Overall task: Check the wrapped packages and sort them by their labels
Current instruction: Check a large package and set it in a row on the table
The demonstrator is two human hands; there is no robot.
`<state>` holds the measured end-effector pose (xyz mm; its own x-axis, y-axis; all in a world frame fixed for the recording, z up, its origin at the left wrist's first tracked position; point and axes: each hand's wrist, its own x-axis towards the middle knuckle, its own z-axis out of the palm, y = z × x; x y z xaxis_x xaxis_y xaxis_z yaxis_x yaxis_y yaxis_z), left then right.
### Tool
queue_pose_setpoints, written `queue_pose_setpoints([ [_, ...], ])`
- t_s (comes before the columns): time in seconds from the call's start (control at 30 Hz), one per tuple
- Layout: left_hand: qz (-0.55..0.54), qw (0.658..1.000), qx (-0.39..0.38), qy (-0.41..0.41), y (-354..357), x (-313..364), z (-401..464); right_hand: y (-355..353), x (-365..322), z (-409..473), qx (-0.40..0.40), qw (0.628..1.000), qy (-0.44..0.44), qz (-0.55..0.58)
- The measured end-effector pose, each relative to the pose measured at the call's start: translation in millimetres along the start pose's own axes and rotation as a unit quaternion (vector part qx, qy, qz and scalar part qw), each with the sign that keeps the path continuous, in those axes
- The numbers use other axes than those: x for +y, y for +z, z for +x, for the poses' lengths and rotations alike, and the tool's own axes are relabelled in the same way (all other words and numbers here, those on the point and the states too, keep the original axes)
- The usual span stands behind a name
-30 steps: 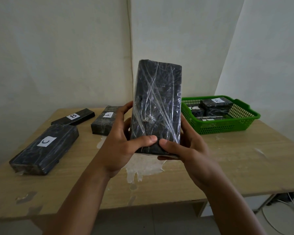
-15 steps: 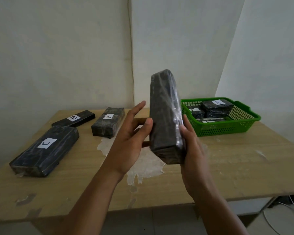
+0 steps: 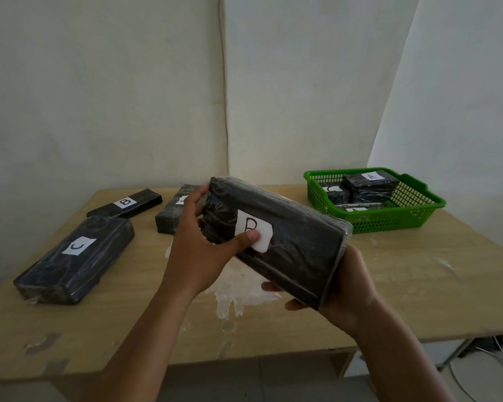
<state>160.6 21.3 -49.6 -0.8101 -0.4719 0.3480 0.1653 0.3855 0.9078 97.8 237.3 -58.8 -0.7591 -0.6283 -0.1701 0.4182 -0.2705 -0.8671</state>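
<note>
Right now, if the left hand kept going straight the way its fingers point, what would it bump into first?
The left hand already grips the black plastic-wrapped package, so it meets that straight away. Its fingers point toward the far right; beyond the package, the green plastic basket seems to lie roughly that way, though depth is unclear.

A worn wooden table (image 3: pixel 418 285) with a pale peeled patch (image 3: pixel 238 288) stands against white walls (image 3: pixel 99 82); cables (image 3: pixel 500 361) lie on the floor.

Our single head-worn camera looks forward and down.
We face the tabletop (image 3: pixel 389 285) and the corner of two pale walls (image 3: pixel 99 82) from close range, both forearms reaching in from below.
</note>
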Motion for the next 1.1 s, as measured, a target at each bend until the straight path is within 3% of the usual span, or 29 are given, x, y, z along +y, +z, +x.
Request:
queue_pose_setpoints([
  [0.2, 0.000, 0.996, 0.082, -0.023, 6, -11, 0, 14, -3, 11, 0.202, 0.972, -0.121, -0.001],
  [0.3, 0.024, 0.992, 0.120, -0.042, 4, -20, 4, 20, 1, 12, 0.193, 0.966, -0.168, -0.042],
  [0.4, 0.077, 0.989, 0.106, -0.061, 1, -27, 5, 18, 11, 17, 0.199, 0.955, -0.180, -0.129],
  [0.67, 0.166, 0.982, -0.080, -0.031, -11, -35, -5, 5, -7, 36, 0.226, 0.968, -0.086, -0.072],
  [0.77, 0.195, 0.979, -0.046, 0.031, -10, -41, -3, 3, -18, 45, 0.210, 0.974, -0.050, -0.072],
  [0.93, 0.202, 0.979, 0.015, 0.035, -7, -48, 5, -7, -18, 68, 0.196, 0.976, -0.025, -0.096],
  [1.1, 0.255, 0.966, 0.042, 0.033, 6, -55, 18, -19, -2, 94, 0.253, 0.923, -0.093, -0.276],
])
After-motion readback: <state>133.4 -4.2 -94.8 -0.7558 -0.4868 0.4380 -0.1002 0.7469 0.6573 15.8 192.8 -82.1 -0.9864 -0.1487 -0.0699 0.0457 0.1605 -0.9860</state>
